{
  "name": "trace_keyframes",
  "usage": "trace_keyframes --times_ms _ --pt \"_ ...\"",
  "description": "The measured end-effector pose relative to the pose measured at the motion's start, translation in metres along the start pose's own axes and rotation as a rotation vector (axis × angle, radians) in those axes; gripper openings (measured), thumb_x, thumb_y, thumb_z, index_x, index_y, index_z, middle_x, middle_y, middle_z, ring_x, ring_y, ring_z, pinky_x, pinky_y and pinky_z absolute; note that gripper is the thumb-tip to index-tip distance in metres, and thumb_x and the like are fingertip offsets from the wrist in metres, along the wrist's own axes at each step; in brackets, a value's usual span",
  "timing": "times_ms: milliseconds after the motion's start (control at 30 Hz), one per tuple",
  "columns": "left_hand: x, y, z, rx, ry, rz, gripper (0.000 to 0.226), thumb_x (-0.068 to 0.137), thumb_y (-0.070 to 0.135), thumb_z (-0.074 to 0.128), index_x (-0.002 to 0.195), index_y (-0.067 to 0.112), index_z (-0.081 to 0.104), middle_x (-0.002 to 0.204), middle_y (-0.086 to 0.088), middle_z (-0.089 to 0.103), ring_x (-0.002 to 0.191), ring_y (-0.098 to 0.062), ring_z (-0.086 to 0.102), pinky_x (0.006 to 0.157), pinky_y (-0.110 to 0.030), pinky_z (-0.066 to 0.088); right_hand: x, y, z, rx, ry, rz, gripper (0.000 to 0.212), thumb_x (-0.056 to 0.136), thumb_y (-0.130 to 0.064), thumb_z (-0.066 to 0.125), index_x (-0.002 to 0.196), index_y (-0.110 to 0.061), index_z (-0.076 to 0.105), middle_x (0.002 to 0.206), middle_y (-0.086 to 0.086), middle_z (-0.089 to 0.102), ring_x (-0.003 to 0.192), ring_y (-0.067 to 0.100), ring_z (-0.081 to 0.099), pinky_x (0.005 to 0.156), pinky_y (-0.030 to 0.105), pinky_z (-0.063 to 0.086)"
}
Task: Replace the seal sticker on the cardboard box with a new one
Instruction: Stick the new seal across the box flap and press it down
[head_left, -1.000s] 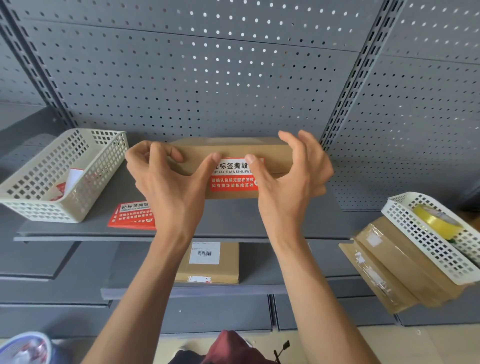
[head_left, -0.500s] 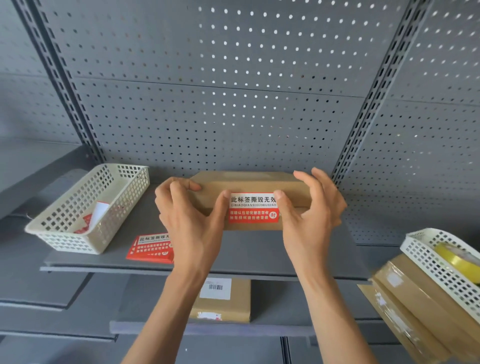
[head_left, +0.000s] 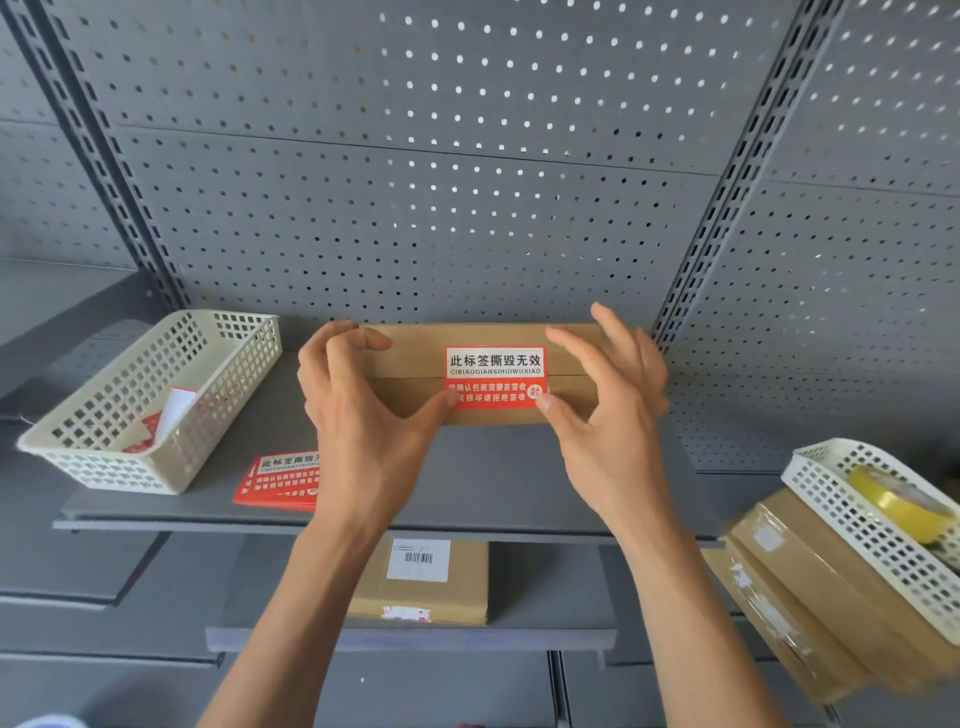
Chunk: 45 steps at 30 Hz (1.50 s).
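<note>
A flat brown cardboard box lies on the grey shelf, against the perforated back panel. A red and white seal sticker sits across its flap seam. My left hand holds the box's left end, thumb tip touching the sticker's lower left corner. My right hand curls round the right end, thumb pressing the sticker's lower right corner. A small stack of spare red stickers lies on the shelf to the left, partly hidden by my left wrist.
A cream plastic basket with sticker scraps stands at the shelf's left. Another labelled box lies on the lower shelf. At the right, a white basket holding a yellow tape roll rests on stacked boxes.
The view has tilted upward, so the box and hands sit lower in frame. My thumbs have slid outward and down to the sticker's lower corners, uncovering its face.
</note>
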<state>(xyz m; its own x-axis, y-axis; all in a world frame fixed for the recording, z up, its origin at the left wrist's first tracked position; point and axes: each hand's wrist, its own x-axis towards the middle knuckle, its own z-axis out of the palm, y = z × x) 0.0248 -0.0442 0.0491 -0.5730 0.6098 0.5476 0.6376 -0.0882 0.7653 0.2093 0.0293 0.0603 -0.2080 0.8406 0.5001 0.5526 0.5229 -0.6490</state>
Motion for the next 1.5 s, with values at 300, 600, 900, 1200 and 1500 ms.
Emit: trace_keyframes --times_ms 300,600,900,1200,1500 --pt "-0.006 0.018 0.019 0.126 0.091 -0.088 0.084 0.063 0.077 0.072 0.114 0.016 0.045 0.141 -0.006 0.036 0.132 -0.022 0.034 0.100 -0.041 0.030 -0.006 -0.031 0.039 -0.157 0.222 0.088 0.081 0.077 -0.071 0.054 0.148 -0.033 0.045 0.165 -0.003 0.028 0.153 0.038 0.014 0.109 0.055 0.021" --pt "-0.008 0.007 0.024 0.152 0.131 -0.073 0.077 0.069 0.057 0.084 0.118 0.011 0.044 0.142 -0.011 0.039 0.129 -0.026 0.036 0.097 -0.035 0.026 -0.007 -0.017 0.055 -0.201 0.340 0.063 0.055 0.095 -0.060 0.057 0.143 -0.034 0.053 0.162 0.004 0.034 0.150 0.041 0.022 0.107 0.054 0.023" --pt "-0.006 0.002 0.022 0.104 0.162 -0.058 0.040 0.094 0.036 0.068 0.116 0.014 0.043 0.138 -0.009 0.041 0.129 -0.028 0.039 0.096 -0.037 0.026 -0.007 -0.006 0.053 -0.190 0.405 0.054 0.040 0.102 -0.014 0.053 0.136 -0.035 0.058 0.160 0.000 0.035 0.146 0.033 0.028 0.103 0.055 0.030" --pt "0.006 0.010 0.031 0.032 0.233 -0.172 0.055 0.083 0.063 0.068 0.102 0.022 0.037 0.131 -0.008 0.041 0.126 -0.028 0.043 0.098 -0.034 0.022 0.008 -0.031 0.055 -0.191 0.387 0.106 0.063 0.085 -0.074 0.053 0.130 -0.030 0.061 0.154 0.000 0.040 0.143 0.033 0.031 0.100 0.052 0.034" --pt "0.025 0.015 0.053 0.137 0.269 -0.182 0.064 0.078 0.067 0.066 0.105 0.014 0.045 0.138 -0.012 0.040 0.128 -0.033 0.040 0.106 -0.052 0.032 0.029 -0.033 0.072 -0.239 0.448 0.154 0.057 0.081 -0.077 0.057 0.112 -0.031 0.070 0.148 0.004 0.048 0.138 0.036 0.036 0.098 0.050 0.033"
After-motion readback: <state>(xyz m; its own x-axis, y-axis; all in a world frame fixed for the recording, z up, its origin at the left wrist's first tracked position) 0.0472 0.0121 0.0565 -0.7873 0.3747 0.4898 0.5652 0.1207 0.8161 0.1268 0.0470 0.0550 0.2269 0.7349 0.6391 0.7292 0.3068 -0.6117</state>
